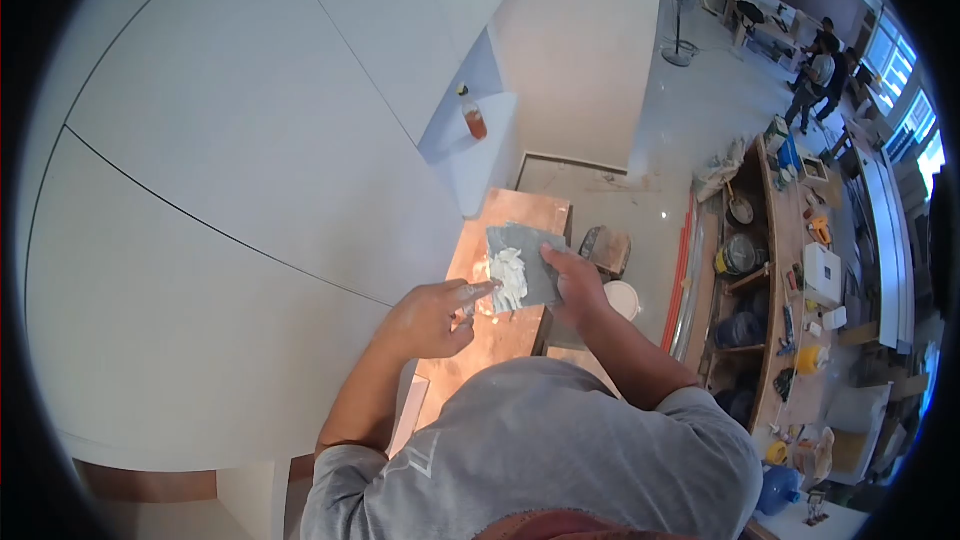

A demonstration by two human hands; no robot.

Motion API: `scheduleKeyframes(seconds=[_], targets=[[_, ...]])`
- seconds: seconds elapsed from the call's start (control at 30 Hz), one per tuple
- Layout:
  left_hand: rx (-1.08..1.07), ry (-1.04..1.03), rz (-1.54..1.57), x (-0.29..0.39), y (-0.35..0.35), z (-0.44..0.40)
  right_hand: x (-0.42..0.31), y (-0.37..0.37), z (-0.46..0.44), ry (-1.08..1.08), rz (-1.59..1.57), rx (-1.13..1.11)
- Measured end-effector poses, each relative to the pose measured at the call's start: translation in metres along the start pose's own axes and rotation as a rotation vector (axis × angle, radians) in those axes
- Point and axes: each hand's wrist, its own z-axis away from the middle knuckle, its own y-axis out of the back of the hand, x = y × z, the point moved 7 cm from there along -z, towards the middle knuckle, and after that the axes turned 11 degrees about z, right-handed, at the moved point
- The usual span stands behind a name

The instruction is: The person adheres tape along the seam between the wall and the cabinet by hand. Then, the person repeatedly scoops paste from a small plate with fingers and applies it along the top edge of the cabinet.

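My right hand (578, 285) grips the right edge of a flat grey board (542, 275), its thumb on top. A lump of white paste (508, 278) lies on the board's left part. From the left, my left hand (435, 320) reaches over with its index finger stretched out, the fingertip at the paste. The other fingers of that hand are bent, and whitish smears show on them. Nothing can be seen held in it. Below the board is a wooden plank surface (515, 208).
Large white panels (250, 140) with dark seams fill the left side. A bottle (473, 123) stands on a white ledge. At right are a cluttered workbench (790, 380), red pipes (680, 275) and a white bucket (622, 300). People (820, 75) are far back.
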Motion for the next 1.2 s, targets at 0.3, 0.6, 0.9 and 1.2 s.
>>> scheduleKeyframes(seconds=[0.3, 0.6, 0.9, 1.2], targets=[[0.158, -0.249, 0.215, 0.046, 0.072, 0.026, 0.015, 0.040, -0.036, 0.079, -0.085, -0.018], [1.429, -0.507, -0.163, 0.227, 0.418, 0.179, 0.019, 0.019, -0.020, 0.016, 0.002, 0.003], [1.643, -0.396, -0.180, 0.256, 0.476, 0.175, 0.023, 0.037, -0.044, 0.028, 0.006, -0.054], [1.370, 0.113, -0.772, 0.220, 0.587, 0.055, 0.021, 0.043, -0.037, 0.050, 0.031, 0.021]])
